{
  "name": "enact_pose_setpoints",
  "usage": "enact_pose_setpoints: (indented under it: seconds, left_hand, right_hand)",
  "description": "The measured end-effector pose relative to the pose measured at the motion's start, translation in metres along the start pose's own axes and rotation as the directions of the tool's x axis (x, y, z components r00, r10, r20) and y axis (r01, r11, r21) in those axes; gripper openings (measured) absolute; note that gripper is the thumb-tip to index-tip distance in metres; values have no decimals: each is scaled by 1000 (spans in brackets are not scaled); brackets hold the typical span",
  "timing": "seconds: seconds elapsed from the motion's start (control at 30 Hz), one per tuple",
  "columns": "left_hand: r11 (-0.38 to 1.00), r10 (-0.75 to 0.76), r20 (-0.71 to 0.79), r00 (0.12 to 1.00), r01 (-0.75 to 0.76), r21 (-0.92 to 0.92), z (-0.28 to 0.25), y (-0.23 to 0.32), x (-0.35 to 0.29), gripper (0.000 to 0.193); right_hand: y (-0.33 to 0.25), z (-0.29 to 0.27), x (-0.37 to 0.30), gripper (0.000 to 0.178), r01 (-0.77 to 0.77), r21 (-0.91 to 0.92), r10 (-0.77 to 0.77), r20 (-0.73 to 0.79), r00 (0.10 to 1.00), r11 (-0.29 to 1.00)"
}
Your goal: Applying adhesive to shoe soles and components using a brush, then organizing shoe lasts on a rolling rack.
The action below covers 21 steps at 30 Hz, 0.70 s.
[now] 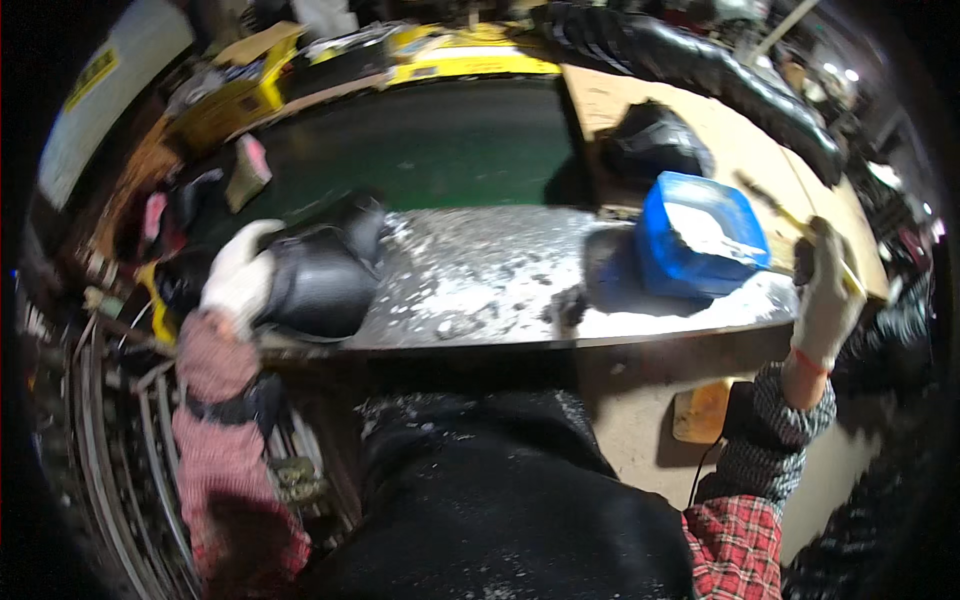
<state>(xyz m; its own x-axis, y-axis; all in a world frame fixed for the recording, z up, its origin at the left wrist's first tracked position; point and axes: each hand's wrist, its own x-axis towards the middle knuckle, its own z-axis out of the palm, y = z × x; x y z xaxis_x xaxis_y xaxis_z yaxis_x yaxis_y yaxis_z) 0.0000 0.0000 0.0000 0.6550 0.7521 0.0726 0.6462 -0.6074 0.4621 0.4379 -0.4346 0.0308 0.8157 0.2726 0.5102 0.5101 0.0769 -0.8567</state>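
Note:
My left hand (240, 278), in a white glove, grips the left side of a glossy black leather boot (322, 285) at the bench's front left. Its fingers partly curl over the leather; some are hidden. My right hand (828, 295), also gloved in white, is raised at the right end of the bench. It is closed around a slim brush with a yellowish handle (793, 218), whose dark tip points up and left. Left of that hand stands a blue plastic tub (690, 262) with white stuff inside and along its rim.
The metal bench top (480, 275) is spotted with white. Behind it lies a dark green surface (420, 140). A black wrapped bundle (655, 140) sits on a wooden board (600, 95). Yellow boxes (475, 62) line the back. Metal rails (150, 440) stand low on the left.

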Motion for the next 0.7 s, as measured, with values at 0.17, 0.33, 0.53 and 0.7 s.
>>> enact_pose_setpoints:
  seconds: [0.17, 0.33, 0.53, 0.7]
  left_hand:
    - [659, -140, -36, 989, 66, -749, 53, 28, -58, 38]
    - [241, -481, 354, 802, 509, -826, 101, 73, -94, 40]
    - [276, -276, 195, 941, 272, -922, 177, 11, -113, 41]
    - [-107, -125, 278, 952, 266, -958, 170, 43, -107, 40]
  right_hand:
    - [26, 11, 31, 31, 60, -504, 39, 184, 982, 862]
    - [44, 9, 41, 31, 169, -669, 90, 334, 938, 724]
    - [21, -41, -14, 13, 150, -509, -54, 199, 979, 848]
    - [-23, 87, -84, 21, 311, -103, -291, 172, 941, 945]
